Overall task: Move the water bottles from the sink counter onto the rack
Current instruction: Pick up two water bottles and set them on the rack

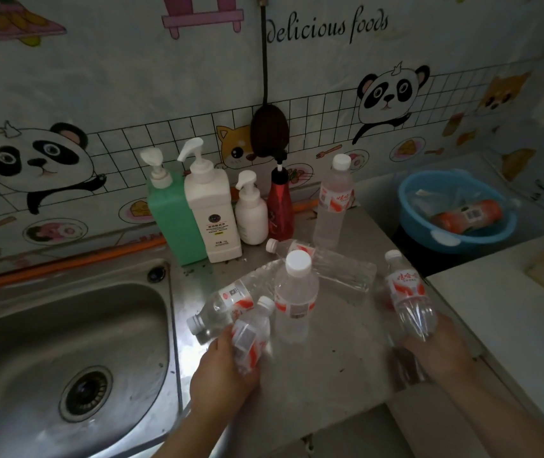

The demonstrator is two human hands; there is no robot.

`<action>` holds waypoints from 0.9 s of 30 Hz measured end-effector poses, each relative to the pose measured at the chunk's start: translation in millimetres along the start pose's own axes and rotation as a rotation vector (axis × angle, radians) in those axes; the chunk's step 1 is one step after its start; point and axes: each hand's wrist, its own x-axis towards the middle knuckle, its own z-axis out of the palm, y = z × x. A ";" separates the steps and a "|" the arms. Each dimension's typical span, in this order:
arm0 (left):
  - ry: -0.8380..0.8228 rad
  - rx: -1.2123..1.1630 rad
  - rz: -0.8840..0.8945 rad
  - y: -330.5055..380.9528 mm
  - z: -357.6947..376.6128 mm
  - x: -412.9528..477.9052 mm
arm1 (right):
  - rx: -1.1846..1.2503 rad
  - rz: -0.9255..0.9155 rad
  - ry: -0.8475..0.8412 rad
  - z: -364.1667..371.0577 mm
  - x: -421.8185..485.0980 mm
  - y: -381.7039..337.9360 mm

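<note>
A small clear red-labelled plastic water bottle [251, 337] was gripped by the left hand [221, 368], a second such bottle [409, 299] by the right hand [436, 348], over the grey steel tabletop [330, 375]. Two upright bottles [295, 302] and two lying bottles [333, 266] were left there. No rack was seen; little was judged done.

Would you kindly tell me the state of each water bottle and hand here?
left hand, grips near-left bottle
right hand, grips near-right bottle
centre bottle, upright, capped
back bottle, upright, capped
left lying bottle, on its side
rear lying bottle, on its side
</note>
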 end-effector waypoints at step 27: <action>0.453 -0.668 0.315 101.9 -126.7 -78.8 | 0.696 -0.556 0.078 -82.0 -154.1 -164.4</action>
